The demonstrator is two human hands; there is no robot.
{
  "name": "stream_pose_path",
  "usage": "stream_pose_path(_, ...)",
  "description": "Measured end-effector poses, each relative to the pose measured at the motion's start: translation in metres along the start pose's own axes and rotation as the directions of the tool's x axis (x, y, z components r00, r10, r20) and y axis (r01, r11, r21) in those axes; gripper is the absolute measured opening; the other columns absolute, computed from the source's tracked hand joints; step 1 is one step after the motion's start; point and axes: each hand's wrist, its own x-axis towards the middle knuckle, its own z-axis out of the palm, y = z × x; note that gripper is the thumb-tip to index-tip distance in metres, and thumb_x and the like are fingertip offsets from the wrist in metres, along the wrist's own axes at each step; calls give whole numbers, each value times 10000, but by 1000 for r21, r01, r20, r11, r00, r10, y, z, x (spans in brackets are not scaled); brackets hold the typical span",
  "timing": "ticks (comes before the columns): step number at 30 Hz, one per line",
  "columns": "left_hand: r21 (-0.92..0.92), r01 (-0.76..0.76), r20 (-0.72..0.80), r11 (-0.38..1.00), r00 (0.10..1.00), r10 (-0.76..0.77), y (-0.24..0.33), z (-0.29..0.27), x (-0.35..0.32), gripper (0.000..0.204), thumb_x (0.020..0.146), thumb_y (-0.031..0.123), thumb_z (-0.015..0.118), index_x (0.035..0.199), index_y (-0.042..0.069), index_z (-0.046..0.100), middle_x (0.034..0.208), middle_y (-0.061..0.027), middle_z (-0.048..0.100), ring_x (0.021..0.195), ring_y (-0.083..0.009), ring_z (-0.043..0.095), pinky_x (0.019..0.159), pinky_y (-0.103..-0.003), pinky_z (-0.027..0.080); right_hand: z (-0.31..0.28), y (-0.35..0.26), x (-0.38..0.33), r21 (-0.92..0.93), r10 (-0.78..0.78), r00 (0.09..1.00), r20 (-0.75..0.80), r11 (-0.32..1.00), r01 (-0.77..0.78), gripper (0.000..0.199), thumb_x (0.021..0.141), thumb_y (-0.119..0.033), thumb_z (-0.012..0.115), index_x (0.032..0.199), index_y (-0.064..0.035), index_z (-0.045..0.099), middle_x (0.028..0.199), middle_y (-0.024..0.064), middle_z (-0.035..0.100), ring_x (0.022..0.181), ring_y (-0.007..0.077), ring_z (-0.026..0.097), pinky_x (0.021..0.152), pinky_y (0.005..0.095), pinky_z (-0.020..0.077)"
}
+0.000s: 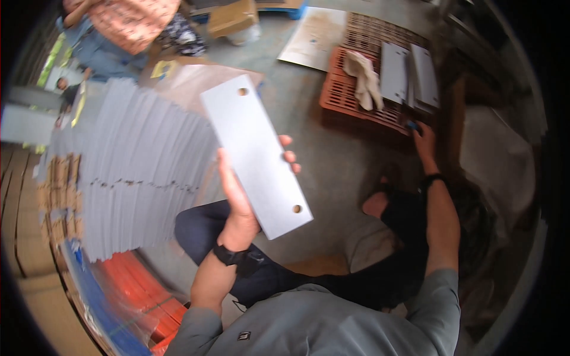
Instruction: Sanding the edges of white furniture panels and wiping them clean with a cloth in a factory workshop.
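Note:
A flat grey rectangular panel (256, 154) with a round hole near each end is held up in front of me. My left hand (237, 199) is closed round it, thumb along the left edge and fingertips showing past the right edge. My right hand (424, 142) reaches out to the near right corner of an orange plastic crate (341, 110). Its fingers are closed by a small dark thing with a blue part (411, 125), too small and blurred to name. On the crate lie similar grey panels (393, 71) and a pale cloth glove (363, 80).
At my left stands a long, tall stack of grey panels (148, 148), with cardboard (29, 219) beside it. Orange sheets (139, 291) under plastic lie near left. A white board (314, 38) rests on the floor beyond. Other people (101, 53) are at the far left.

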Motion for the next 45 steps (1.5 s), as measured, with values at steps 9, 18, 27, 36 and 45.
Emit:
stream_pose_path(9, 173, -144, 195, 974, 975, 110, 12, -12, -6, 890, 991, 755, 299, 1401, -15, 478, 1254, -177, 612, 973, -253, 652, 860, -405, 556, -17, -53, -22, -6, 146, 983, -114, 989, -148, 433, 984, -210, 673, 1361, -12, 596, 1284, 205, 620, 1206, 373, 593, 1032, 453, 475)
stream_pose_path(18, 137, -218, 259, 966, 949, 177, 15, -15, -6, 792, 1010, 690, 410, 1440, 26, 436, 1270, -143, 593, 1018, -220, 624, 913, -385, 537, -47, -296, -57, 676, -279, 885, 373, 735, -53, 546, 954, -302, 743, 1413, -64, 568, 1367, 133, 603, 1185, 265, 608, 1014, 416, 497)
stream_pose_path(27, 818, -441, 156, 369, 788, 595, 30, -34, -3, 1078, 894, 408, 819, 1579, -32, 112, 1411, -254, 394, 1323, -325, 433, 1107, -442, 403, -7, -434, -135, 768, -682, 401, 612, 391, -508, 1155, 811, -570, 832, 1625, -26, 218, 1593, 159, 390, 1457, 290, 408, 1222, 453, 309)
stream_pose_path(36, 591, -118, -88, 798, 974, 210, 76, -40, -37, 737, 1075, 514, 484, 1599, 37, 283, 1338, -149, 598, 1186, -213, 592, 1043, -384, 465, 26, -439, -161, 335, -790, 300, 535, -128, -933, 1079, 802, -721, 729, 1562, -49, 362, 1434, 212, 541, 1202, 372, 632, 1083, 584, 477)
stream_pose_path(45, 559, -270, 11, 784, 948, 318, 85, -56, -23, 712, 1079, 594, 389, 1565, 74, 392, 1280, -156, 621, 1143, -213, 623, 996, -381, 510, 40, -449, -148, 265, -814, 267, 516, -145, -953, 1163, 769, -875, 581, 1579, -74, 346, 1436, 243, 522, 1179, 374, 625, 1063, 590, 485)
